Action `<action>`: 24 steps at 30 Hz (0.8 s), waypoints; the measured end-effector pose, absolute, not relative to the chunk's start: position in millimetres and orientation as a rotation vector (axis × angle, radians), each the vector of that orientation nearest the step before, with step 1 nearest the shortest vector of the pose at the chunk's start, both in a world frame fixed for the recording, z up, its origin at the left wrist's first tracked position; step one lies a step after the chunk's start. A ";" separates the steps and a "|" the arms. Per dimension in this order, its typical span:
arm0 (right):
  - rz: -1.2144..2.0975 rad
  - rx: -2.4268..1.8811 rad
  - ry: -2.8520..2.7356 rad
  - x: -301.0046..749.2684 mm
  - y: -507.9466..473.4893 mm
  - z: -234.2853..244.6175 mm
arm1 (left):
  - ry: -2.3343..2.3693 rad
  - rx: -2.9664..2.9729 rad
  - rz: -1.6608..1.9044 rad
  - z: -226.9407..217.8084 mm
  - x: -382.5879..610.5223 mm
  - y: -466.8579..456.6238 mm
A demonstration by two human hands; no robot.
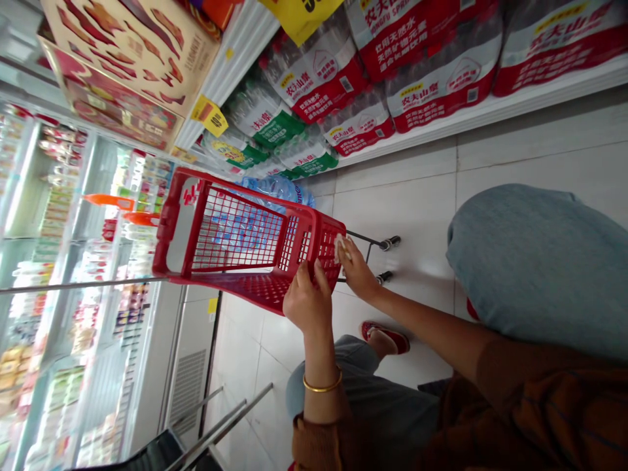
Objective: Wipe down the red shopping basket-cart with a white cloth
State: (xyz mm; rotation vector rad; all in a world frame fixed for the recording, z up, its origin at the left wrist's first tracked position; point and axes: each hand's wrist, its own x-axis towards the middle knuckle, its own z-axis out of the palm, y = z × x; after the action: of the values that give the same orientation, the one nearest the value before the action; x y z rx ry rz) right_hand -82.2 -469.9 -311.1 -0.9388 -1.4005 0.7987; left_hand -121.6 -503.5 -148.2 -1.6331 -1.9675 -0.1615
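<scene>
The view is turned on its side. A red plastic shopping cart (267,297) with a grid seat flap takes up the middle. My left hand (309,297), with a gold bangle at the wrist, is curled at the cart's lower side edge, its thumb and a finger against the red plastic. In my right hand (356,265) is a crumpled whitish cloth (342,247), pinched and touching the slotted end panel. Caster wheels (390,243) on thin dark legs extend from that end. My fingertips partly hide the panel.
Shrink-wrapped packs of water bottles (439,95) fill a white shelf along the top. Large blue bottles (277,190) stand behind the cart. A lit refrigerated display (73,314) lines the left. My bent knee (530,261) is over the tiled floor (407,176); metal bars (240,412) lie at bottom.
</scene>
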 end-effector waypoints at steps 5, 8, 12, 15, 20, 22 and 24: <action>0.777 -0.927 -1.431 -86.8 -473.5 -314.3 | -2.122 -1.559 -0.090 -142.9 -115.0 -481.4; 0.757 -0.936 -1.421 -89.8 -475.3 -313.9 | -2.075 -1.799 -0.192 -146.6 -115.0 -469.3; 0.787 -0.941 -1.378 -89.5 -476.7 -304.7 | -2.062 -1.963 -0.116 -155.4 -120.4 -464.8; 0.800 -0.916 -1.332 -84.3 -473.0 -285.1 | -2.048 -1.961 -0.100 -158.7 -123.2 -466.0; 0.746 -0.837 -1.257 -70.5 -455.6 -244.5 | -2.039 -1.972 -0.185 -156.1 -118.4 -467.4; 0.740 -0.789 -1.240 -65.5 -448.8 -235.1 | -2.049 -1.995 -0.229 -153.9 -116.3 -468.5; 0.738 -0.745 -1.260 -62.1 -444.0 -232.3 | -2.049 -2.030 -0.269 -152.2 -115.6 -470.2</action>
State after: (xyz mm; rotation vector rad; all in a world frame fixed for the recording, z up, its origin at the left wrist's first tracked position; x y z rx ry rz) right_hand -62.1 -444.0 -232.3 -0.7446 -1.2600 0.7381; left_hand -115.6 -470.2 -152.2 -2.0297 -2.0491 -0.2690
